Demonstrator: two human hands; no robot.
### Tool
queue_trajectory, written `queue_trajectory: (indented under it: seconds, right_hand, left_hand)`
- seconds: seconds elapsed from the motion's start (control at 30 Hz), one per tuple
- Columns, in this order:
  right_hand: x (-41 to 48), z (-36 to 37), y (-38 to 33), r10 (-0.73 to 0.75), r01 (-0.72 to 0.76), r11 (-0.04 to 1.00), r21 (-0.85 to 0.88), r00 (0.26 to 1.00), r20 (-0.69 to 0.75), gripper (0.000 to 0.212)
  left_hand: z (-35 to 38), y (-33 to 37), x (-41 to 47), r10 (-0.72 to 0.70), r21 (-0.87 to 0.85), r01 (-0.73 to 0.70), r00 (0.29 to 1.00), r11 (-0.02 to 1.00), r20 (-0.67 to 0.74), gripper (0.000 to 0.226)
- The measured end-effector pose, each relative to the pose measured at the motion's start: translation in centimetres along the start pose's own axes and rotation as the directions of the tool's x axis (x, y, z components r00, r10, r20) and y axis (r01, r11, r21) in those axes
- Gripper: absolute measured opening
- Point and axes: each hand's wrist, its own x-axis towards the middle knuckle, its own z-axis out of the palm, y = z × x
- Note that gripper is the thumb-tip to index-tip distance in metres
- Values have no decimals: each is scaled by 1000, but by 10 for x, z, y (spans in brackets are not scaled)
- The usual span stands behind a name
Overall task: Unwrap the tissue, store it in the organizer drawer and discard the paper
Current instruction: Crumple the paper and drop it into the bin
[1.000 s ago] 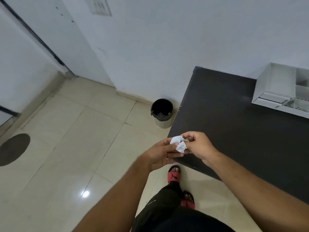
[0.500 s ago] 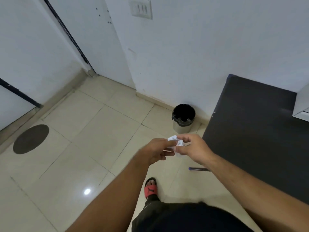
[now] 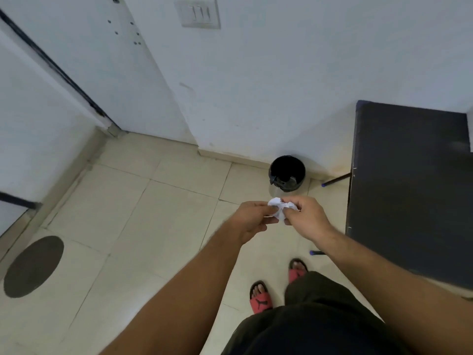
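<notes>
A crumpled white paper (image 3: 280,208) is pinched between both hands, over the tiled floor. My left hand (image 3: 252,220) grips its left side and my right hand (image 3: 305,217) grips its right side. A small black bin (image 3: 287,173) with a dark liner stands on the floor against the wall, just beyond the hands. The organizer is out of view except for a white sliver at the right edge (image 3: 470,131).
The dark table (image 3: 409,190) fills the right side, its legs (image 3: 335,180) reaching the floor near the bin. My feet in red sandals (image 3: 261,298) stand on beige tiles. A round dark floor cover (image 3: 33,266) lies left. A door and wall switch are ahead.
The view has swung left, away from the table and organizer, toward the bin. Both hands have kept hold of the crumpled paper and now sit nearer the bin.
</notes>
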Motion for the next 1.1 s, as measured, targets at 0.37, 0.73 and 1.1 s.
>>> queue_trajectory:
  seconds: [0.37, 0.73, 1.1]
  right_hand:
    - [105, -30, -26, 36, -61, 992, 113, 978, 206, 21]
    - [225, -70, -18, 130, -128, 989, -80, 991, 21, 20]
    - [338, -51, 68, 399, -458, 882, -107, 850, -344, 25]
  left_hand:
    - [-7, 69, 82, 30, 62, -19, 984, 998, -175, 23]
    - [10, 170, 164, -58, 285, 75, 996, 956, -68, 30]
    - [-8, 160, 327, 173, 869, -130, 983, 477, 51, 57]
